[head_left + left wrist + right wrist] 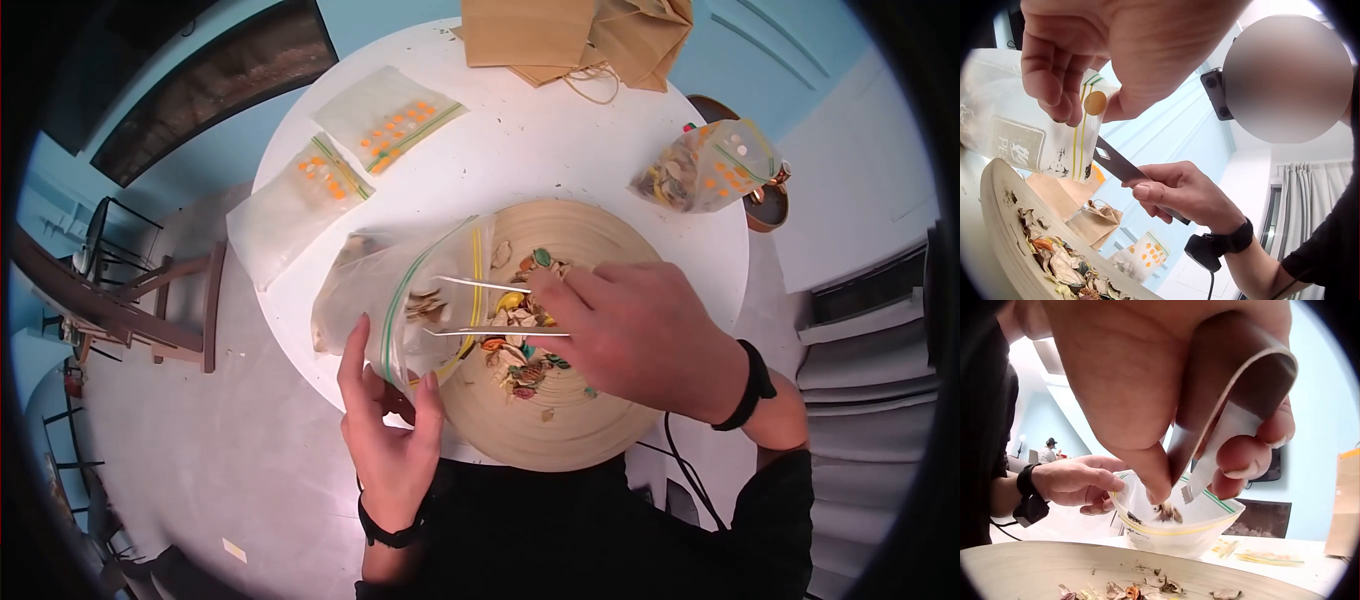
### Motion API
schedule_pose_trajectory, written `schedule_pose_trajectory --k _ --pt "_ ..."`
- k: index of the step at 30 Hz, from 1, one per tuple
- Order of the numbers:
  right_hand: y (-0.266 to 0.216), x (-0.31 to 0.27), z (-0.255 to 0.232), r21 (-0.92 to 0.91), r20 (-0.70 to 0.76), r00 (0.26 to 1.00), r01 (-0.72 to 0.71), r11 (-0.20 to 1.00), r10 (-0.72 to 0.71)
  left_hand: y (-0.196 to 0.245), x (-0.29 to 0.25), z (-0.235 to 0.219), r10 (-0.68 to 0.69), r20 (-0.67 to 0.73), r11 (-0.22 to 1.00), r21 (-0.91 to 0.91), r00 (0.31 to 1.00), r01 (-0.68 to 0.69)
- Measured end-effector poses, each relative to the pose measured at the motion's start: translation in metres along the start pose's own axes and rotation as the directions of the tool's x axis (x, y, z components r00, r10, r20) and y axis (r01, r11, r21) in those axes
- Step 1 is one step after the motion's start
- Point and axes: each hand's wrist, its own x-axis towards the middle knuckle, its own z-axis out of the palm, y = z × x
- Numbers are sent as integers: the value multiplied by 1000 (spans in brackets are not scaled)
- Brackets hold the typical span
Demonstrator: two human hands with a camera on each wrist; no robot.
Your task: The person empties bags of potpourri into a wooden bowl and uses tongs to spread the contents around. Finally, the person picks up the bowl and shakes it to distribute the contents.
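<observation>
My left hand [393, 445] pinches the rim of a clear zip bag [350, 290], its mouth facing the round wooden plate [590, 440]. In the right wrist view the thumb lies at the bag's edge. Metal tongs [500, 331] are in my right hand [640, 335], gripped around their bent end, with the two arms spread apart. Their tips reach into the bag's mouth. Some brownish dried petals [425, 306] show between the tips inside the bag. A pile of mixed dried petals [520, 350], with green, yellow and orange bits, lies on the plate.
Two flat zip bags [390, 120] with orange dots lie at the table's far left. A filled zip bag [700, 170] stands at the far right. Brown paper bags [530, 35] sit at the back edge of the round white table [520, 150]. A wooden chair [190, 300] stands left.
</observation>
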Motion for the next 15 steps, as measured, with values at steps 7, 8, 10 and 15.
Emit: schedule_pose_trajectory --k 7,8,10,15 --pt "20 -69 -23 48 -45 970 -239 970 241 -6 5 -2 91 -1 996 18 996 -91" --pt "26 -83 -28 10 55 943 -329 944 328 -6 6 0 94 8 995 23 996 -94" --pt "33 -110 -32 -92 179 885 -420 903 430 -7 6 -3 83 17 995 58 996 -84" --pt "42 -149 -38 -121 306 839 -435 892 451 -8 6 -4 130 24 988 85 991 -132"
